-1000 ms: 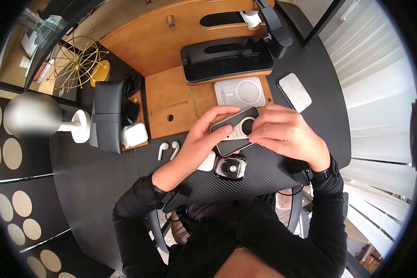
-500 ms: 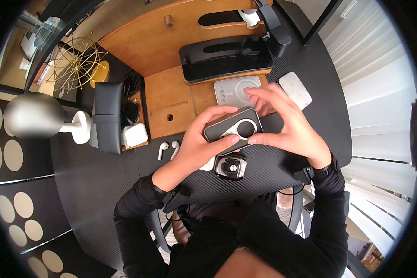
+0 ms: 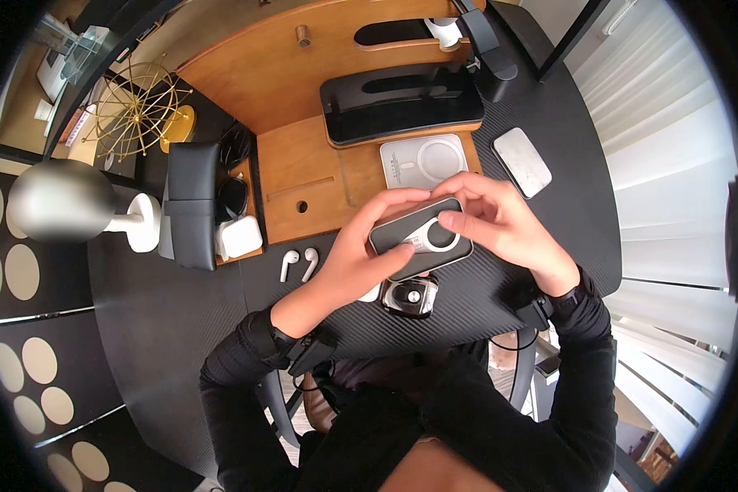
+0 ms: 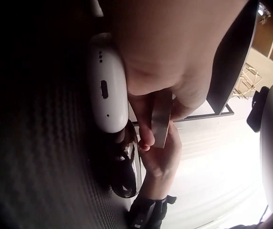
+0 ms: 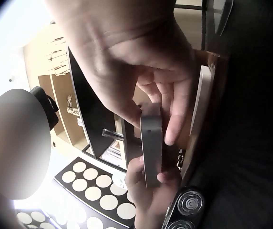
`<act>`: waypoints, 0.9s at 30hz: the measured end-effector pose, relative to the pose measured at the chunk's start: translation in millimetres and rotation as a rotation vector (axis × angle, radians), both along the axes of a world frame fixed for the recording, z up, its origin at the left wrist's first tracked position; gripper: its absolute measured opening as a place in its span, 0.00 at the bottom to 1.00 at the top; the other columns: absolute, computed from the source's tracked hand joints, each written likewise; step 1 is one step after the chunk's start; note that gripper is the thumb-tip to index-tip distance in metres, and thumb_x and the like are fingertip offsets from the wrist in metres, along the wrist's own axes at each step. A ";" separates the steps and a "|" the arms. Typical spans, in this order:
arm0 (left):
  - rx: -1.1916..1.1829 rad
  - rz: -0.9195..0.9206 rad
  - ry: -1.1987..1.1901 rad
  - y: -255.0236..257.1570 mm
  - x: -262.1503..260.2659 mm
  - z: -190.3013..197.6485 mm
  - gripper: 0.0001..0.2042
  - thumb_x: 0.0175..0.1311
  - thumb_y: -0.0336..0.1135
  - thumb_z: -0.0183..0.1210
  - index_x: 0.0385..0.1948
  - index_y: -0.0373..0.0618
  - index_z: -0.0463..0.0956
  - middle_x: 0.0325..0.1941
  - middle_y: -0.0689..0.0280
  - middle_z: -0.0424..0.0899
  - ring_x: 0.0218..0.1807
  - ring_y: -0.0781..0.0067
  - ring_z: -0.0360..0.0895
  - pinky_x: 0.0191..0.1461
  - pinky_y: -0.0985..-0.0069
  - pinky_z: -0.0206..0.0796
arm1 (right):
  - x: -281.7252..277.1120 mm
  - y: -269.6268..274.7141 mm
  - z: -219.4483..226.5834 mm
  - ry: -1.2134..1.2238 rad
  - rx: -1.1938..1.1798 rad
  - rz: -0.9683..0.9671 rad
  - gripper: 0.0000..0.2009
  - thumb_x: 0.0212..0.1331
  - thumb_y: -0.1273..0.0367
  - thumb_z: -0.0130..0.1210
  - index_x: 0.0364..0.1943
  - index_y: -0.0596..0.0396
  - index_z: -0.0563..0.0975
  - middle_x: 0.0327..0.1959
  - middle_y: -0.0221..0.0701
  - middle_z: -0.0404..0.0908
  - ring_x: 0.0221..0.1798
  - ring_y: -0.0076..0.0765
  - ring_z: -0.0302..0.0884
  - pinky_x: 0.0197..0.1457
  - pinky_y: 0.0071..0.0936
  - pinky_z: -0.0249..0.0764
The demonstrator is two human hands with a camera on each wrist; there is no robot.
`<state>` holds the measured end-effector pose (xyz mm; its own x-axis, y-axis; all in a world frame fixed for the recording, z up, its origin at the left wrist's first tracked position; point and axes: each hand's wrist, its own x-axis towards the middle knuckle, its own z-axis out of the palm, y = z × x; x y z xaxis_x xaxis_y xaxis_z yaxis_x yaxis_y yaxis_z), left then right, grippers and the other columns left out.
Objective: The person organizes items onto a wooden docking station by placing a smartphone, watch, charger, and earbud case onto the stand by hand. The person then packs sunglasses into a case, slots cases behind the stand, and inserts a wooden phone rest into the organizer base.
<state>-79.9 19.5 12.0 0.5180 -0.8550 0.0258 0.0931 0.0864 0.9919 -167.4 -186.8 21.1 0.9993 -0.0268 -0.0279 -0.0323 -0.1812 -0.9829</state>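
Both hands hold a flat dark grey power bank [image 3: 392,237] with a white ring on its face, tilted above the desk. My left hand [image 3: 359,248] grips its left end, thumb across the face and fingers behind. On the other end, my right hand [image 3: 500,220] has its thumb on the ring and its fingers along the far edge. The right wrist view shows the power bank [image 5: 151,143] edge-on between that thumb and fingers. Below the hands lie a white earbuds case [image 4: 108,90] and a glossy black object [image 3: 410,297] with round silver discs [image 5: 191,204].
Beyond the hands stands a wooden organizer [image 3: 291,184] bearing a silver panel with a ring [image 3: 403,164]. Two white earbuds [image 3: 289,262] lie left of the left forearm. A pale slab [image 3: 523,162] rests at the right. A black case [image 3: 193,209] is at the left.
My right hand let go of its pinch at the ring, spread its fingers, then closed in on the power bank's right end. The left hand keeps its grip, with the power bank shifting slightly.
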 end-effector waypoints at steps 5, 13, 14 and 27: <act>-0.034 -0.057 0.188 -0.7 3.3 -5.0 0.23 0.63 0.23 0.52 0.62 0.39 0.64 0.64 0.58 0.70 0.68 0.68 0.66 0.69 0.71 0.58 | -0.9 3.2 16.5 -0.008 -0.171 -0.043 0.14 0.58 0.74 0.62 0.48 0.59 0.77 0.16 0.21 0.68 0.21 0.12 0.68 0.24 0.17 0.61; -0.008 -0.031 0.526 -1.3 9.1 3.8 0.24 0.65 0.26 0.50 0.64 0.35 0.62 0.62 0.55 0.72 0.59 0.61 0.75 0.51 0.57 0.78 | -2.3 -64.3 16.2 -0.138 -1.091 -0.462 0.28 0.51 0.58 0.65 0.55 0.58 0.75 0.46 0.37 0.79 0.47 0.41 0.78 0.50 0.37 0.75; -0.050 -0.017 0.638 -0.6 10.9 1.2 0.23 0.68 0.30 0.48 0.64 0.36 0.62 0.61 0.55 0.73 0.57 0.61 0.76 0.49 0.58 0.78 | -4.3 -67.1 10.9 -0.141 -1.093 -0.466 0.28 0.51 0.58 0.65 0.55 0.58 0.75 0.46 0.37 0.79 0.47 0.41 0.78 0.50 0.37 0.75; -0.119 -0.114 0.851 2.1 10.0 4.6 0.26 0.68 0.36 0.38 0.69 0.42 0.55 0.72 0.59 0.60 0.65 0.59 0.70 0.53 0.52 0.77 | -12.2 -60.2 55.0 0.045 -0.158 0.188 0.35 0.37 0.68 0.69 0.58 0.53 0.75 0.47 0.31 0.78 0.48 0.29 0.75 0.46 0.26 0.78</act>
